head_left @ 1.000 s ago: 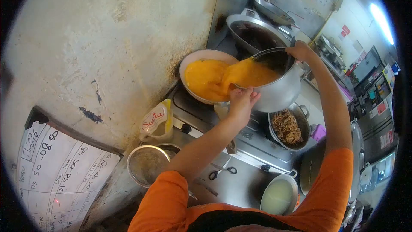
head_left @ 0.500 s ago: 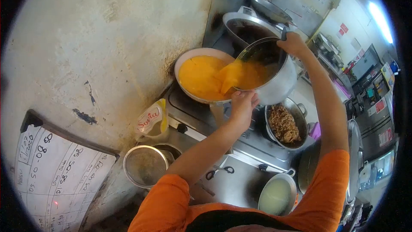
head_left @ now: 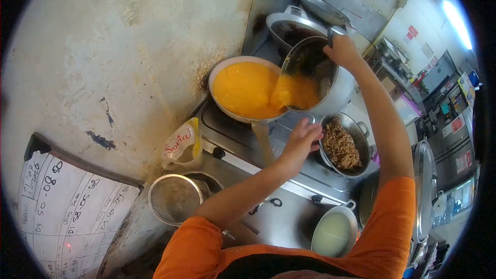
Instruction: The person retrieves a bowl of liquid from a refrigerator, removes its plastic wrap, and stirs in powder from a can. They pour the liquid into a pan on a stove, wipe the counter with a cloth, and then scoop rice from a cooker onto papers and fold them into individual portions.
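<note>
My right hand [head_left: 341, 50] grips the black handle of a silver pot [head_left: 341, 93], tipped steeply on its side. Orange-yellow liquid runs over the pot's rim into a wide frying pan [head_left: 216, 93] on the stove, which is nearly full of the same liquid [head_left: 243, 88]. Just below the tilted pot, my left hand [head_left: 300, 142] is open, its fingers apart and holding nothing. It hovers between the frying pan's handle [head_left: 264, 144] and a smaller wok [head_left: 364, 150] of brown shredded food [head_left: 341, 144].
Behind the pot stands a large dark wok [head_left: 281, 26]. At the left are a Sovia-labelled plastic tub [head_left: 182, 147] and a round strainer [head_left: 175, 201]. A pot of pale liquid [head_left: 333, 235] sits in front of the stove. A written chart [head_left: 67, 206] hangs on the wall.
The pot has tipped further and shifted slightly left, with less liquid left inside. My left hand has come off the pot's rim, moved down and opened. The liquid in the frying pan has risen.
</note>
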### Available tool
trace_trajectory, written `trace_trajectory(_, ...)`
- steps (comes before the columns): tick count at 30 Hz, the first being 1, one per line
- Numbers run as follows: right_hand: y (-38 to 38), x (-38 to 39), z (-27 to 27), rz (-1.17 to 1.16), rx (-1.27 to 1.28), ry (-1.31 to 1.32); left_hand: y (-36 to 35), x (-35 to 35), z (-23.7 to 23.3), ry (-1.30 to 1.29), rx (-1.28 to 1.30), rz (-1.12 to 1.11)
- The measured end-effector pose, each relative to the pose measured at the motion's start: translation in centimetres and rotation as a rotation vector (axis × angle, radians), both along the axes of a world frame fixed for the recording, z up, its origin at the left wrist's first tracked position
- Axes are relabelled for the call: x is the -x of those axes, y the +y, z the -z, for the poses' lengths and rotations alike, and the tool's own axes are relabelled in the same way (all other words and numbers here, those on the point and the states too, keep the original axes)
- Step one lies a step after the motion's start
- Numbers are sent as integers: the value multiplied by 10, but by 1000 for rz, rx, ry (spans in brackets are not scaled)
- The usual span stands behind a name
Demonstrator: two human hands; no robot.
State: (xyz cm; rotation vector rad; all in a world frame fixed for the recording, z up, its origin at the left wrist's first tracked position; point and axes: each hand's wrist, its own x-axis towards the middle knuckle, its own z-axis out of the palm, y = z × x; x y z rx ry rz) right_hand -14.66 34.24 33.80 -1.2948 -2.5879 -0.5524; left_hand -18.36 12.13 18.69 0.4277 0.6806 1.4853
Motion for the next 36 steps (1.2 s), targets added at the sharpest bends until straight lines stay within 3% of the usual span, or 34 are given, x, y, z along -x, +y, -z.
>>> trace_trajectory(3,5,3,8,-11,-34,52,-20,4,7,152,-114,185)
trace_trajectory(7,4,5,14,-100,-102,96,-48,9,21,225,-247,183)
trace_trajectory(10,-1,9,16,-133,-133,98,-68,18,31,327,-342,95)
trace_trajectory(12,-7,11,17,-126,-140,102,-88,32,29,496,-314,68)
trace_trajectory(16,-13,16,21,-192,-185,105,-114,49,35,562,-264,39)
trace_trajectory(18,-15,17,22,-196,-194,97,-124,53,42,605,-287,-143)
trace_trajectory(24,-21,16,23,-228,-148,88,-154,63,41,879,-163,-260)
trace_trajectory(36,-33,25,25,-349,-287,103,-182,67,57,731,-20,-350)
